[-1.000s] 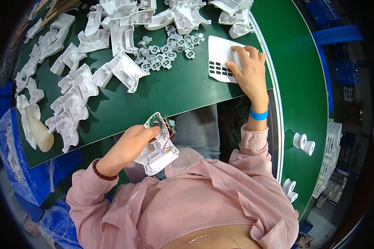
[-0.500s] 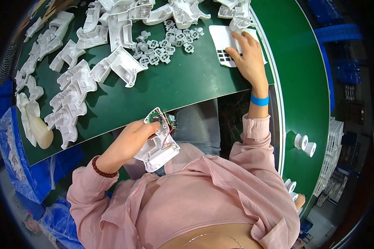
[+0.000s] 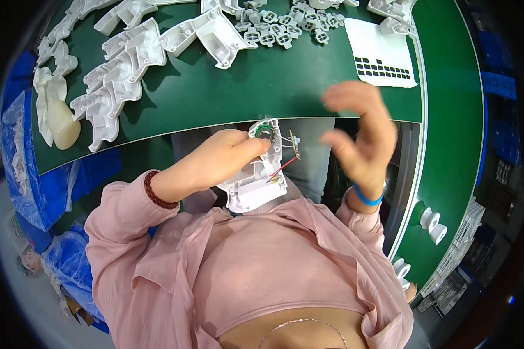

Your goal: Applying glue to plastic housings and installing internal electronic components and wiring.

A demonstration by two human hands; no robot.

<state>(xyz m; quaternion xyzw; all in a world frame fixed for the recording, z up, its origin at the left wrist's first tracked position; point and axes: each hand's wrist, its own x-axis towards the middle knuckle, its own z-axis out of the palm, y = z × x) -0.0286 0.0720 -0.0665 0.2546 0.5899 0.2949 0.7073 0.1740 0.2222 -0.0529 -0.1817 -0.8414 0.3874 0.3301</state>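
My left hand point(image 3: 212, 157) grips a white plastic housing half point(image 3: 256, 198) just off the table's front edge, its thumb pressed near a round part with a green rim point(image 3: 266, 129) at the upper end. A small circuit board point(image 3: 294, 145) hangs at the housing's right side, with red and pale wires running to it. To the right, my right hand point(image 3: 367, 139) is in the air, slightly blurred, thumb and fingers apart; nothing shows between them. Beyond it lies a white sheet point(image 3: 381, 43) bearing rows of small black pads point(image 3: 384, 71).
White housing shells point(image 3: 131, 58) stand in rows across the left of the green table point(image 3: 244, 87). Small grey plastic pieces point(image 3: 282, 26) lie heaped at the back. A cream-coloured rounded object point(image 3: 64, 125) sits at the left edge. White spools point(image 3: 432, 225) stand on the green surface at right.
My right hand has left the white sheet and come back toward the housing. The left hand still grips the housing, now further right in view. The circuit board has swung to another angle.
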